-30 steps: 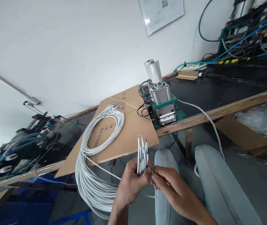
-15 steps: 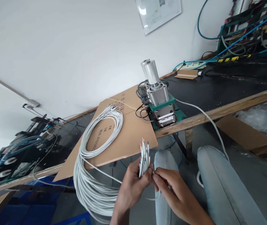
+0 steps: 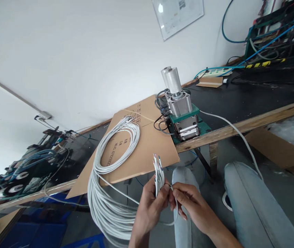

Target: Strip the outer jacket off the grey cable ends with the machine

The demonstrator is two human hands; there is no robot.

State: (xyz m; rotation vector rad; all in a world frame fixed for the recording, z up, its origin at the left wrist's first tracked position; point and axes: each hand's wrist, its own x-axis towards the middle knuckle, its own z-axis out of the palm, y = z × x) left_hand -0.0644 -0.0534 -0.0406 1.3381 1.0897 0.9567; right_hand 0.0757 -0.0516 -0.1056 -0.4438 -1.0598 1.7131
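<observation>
My left hand [image 3: 150, 201] is closed around a bundle of white cable ends [image 3: 159, 175], whose stripped tips with coloured wires point upward. Close beside it, my right hand [image 3: 192, 201] pinches the end of a single white cable [image 3: 176, 210]. That cable loops down below my fingers, and its tip is mostly hidden between both hands. To the left, a large coil of white cable [image 3: 108, 210] hangs over the bench edge. Its upper loop [image 3: 134, 141] lies on a flat cardboard sheet [image 3: 159, 144].
A metal press-like device on a green base [image 3: 184, 113] stands at the bench edge, with a grey hose [image 3: 236, 131] running from it. Machines with blue tubing [image 3: 28, 165] sit at the left. A cardboard box [image 3: 278, 146] with plastic is below right. My knees [image 3: 245, 186] are beneath the hands.
My right hand's fingers have shifted at the single cable's end, and its lower fingers now show more spread. The bundle stays in my left hand. The whole view has shifted slightly.
</observation>
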